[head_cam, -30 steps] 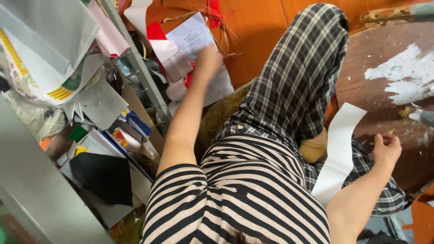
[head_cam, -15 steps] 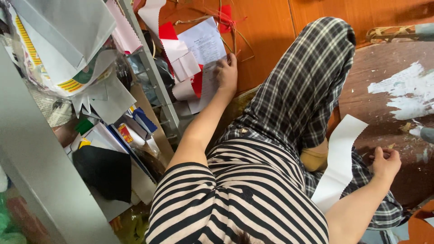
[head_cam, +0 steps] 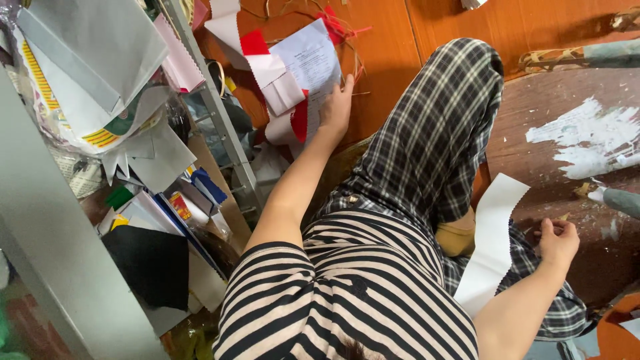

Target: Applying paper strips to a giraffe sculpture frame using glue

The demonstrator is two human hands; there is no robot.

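My left hand (head_cam: 337, 107) reaches forward to a pile of paper scraps on the orange floor. Its thumb and fingers close on the edge of a white printed sheet (head_cam: 308, 61). Red and white zigzag-edged pieces (head_cam: 277, 90) lie beside and under that sheet. My right hand (head_cam: 559, 243) rests on the dark worn floor at the right with its fingers curled and nothing visible in them. A white strip with a zigzag edge (head_cam: 492, 243) lies across my checked trouser leg (head_cam: 433, 143), just left of that hand and apart from it.
A metal shelf frame (head_cam: 217, 113) at the left is crammed with paper sheets, card and packets (head_cam: 100, 80). White paint patches (head_cam: 583, 137) mark the dark floor at the right. A grey object (head_cam: 623, 200) juts in from the right edge.
My left hand has shifted slightly right along the paper pile and now grips the printed sheet's edge. My right hand has stayed by the white strip.
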